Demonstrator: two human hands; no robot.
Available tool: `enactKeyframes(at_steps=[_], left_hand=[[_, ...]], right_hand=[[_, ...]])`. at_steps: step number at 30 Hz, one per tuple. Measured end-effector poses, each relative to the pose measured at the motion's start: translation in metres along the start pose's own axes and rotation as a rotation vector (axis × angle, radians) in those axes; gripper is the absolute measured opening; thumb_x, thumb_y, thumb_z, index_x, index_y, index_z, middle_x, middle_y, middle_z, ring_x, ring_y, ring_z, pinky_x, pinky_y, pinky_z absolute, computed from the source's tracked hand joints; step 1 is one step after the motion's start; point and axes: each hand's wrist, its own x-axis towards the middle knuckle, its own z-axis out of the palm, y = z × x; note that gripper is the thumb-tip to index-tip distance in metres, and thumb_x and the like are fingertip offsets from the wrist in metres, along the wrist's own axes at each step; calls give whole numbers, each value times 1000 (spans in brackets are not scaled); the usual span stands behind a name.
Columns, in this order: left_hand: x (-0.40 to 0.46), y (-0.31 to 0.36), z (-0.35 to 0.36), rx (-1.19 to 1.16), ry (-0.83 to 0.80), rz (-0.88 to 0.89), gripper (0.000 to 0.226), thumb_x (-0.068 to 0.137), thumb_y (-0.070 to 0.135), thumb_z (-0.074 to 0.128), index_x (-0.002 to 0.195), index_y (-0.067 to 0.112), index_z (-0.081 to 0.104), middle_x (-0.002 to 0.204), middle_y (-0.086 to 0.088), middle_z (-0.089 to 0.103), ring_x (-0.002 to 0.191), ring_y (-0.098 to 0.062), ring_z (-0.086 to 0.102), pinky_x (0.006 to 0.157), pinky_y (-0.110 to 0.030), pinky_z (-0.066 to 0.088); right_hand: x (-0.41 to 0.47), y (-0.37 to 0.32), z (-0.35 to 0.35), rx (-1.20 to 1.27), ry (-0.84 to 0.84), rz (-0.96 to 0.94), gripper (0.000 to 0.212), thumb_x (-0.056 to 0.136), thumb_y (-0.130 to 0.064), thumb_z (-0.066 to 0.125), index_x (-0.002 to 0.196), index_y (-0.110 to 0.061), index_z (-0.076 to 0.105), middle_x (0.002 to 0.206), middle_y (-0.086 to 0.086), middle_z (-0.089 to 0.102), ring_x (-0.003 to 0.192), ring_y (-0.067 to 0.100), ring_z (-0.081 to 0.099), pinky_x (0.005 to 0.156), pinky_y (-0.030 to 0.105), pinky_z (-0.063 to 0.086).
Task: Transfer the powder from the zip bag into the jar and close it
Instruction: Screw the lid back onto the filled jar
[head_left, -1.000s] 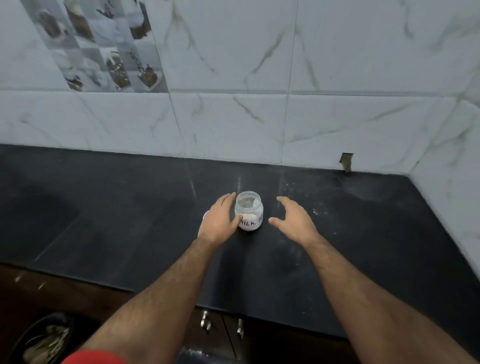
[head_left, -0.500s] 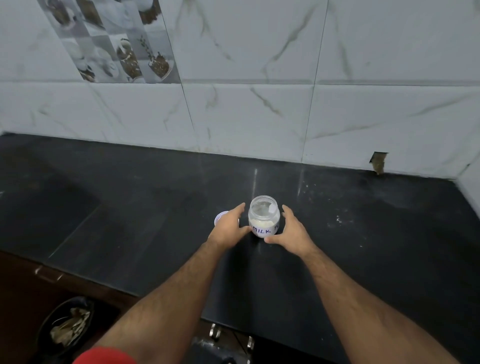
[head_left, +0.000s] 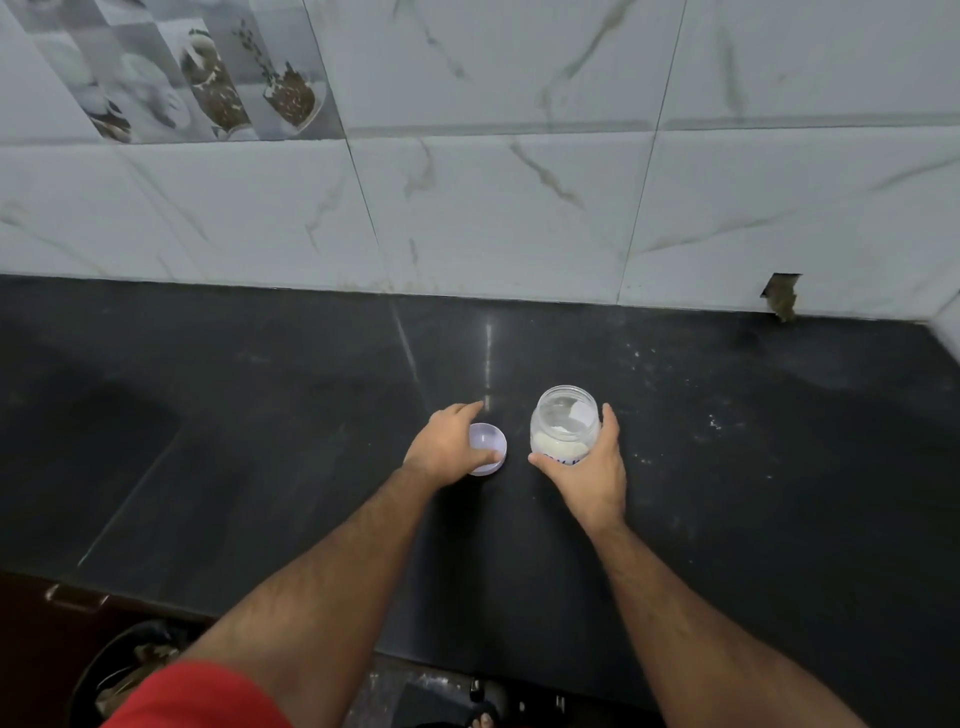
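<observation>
Left hand shifted from jar to lid, gripping it on the desk; right hand holds jar (powder inside), capping likely next.

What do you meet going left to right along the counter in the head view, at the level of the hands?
left hand → white lid, lying open side up under its fingers → open jar with white powder → right hand gripping the jar.

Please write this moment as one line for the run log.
jar: open, powder inside, on counter | right hand: grip on jar | left hand: grip on lid, lid on counter | zip bag: not in view
</observation>
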Motion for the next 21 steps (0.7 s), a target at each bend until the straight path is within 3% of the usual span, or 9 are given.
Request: enactKeyframes(at_steps=[4,7,10,12,14,17,19,21], left_hand=[[4,0,5,228,-36,35,98,72,62,73,152,24,30,155,0,38,142,-24,33,110,-43,38],[7,-1,9,307,-91,24,106,68,65,74,153,26,26,152,-3,39,139,-27,35,107,-44,40],[12,-1,14,319,-120,6,106,69,57,77,155,27,22,148,-6,40,136,-28,37,103,-43,45],[15,1,17,311,-114,-2,102,72,49,77,155,27,22,145,-7,42,134,-29,39,101,-43,47],[18,6,18,277,-104,-1,99,73,48,77,154,27,24,143,-8,42,133,-30,40,102,-43,47],[26,19,11,57,-37,-34,93,72,55,73,151,32,30,141,-10,44,130,-32,45,105,-46,45],[33,33,2,-228,30,-88,85,73,59,70,147,30,39,135,-7,49,121,-29,54,104,-46,47],[39,51,-11,-604,76,-111,68,74,58,70,131,24,54,123,-5,61,103,-22,62,94,-42,54]], right_hand=[[0,-5,0,25,78,-25,83,55,-40,88,126,-33,45,117,-17,56,114,15,59,91,32,50],[4,-14,-7,35,90,-52,76,54,-43,86,118,-38,46,112,-19,56,109,11,59,89,31,51],[11,-26,-18,16,68,-80,67,53,-40,87,107,-40,46,102,-20,57,100,9,61,82,26,49],[14,-32,-27,5,34,-90,66,56,-36,87,108,-36,47,102,-19,59,98,9,61,80,25,47],[17,-34,-35,37,-12,-54,75,60,-34,88,122,-32,45,110,-16,59,103,11,59,84,26,46],[19,-36,-48,142,-66,-14,85,61,-35,88,132,-31,42,117,-16,62,108,9,62,91,29,52],[20,-39,-56,229,-83,-20,86,60,-33,89,132,-30,43,118,-16,62,110,9,63,92,34,56],[19,-42,-64,317,-115,-19,80,69,-20,88,134,-23,42,120,-10,60,110,12,64,83,36,61]])
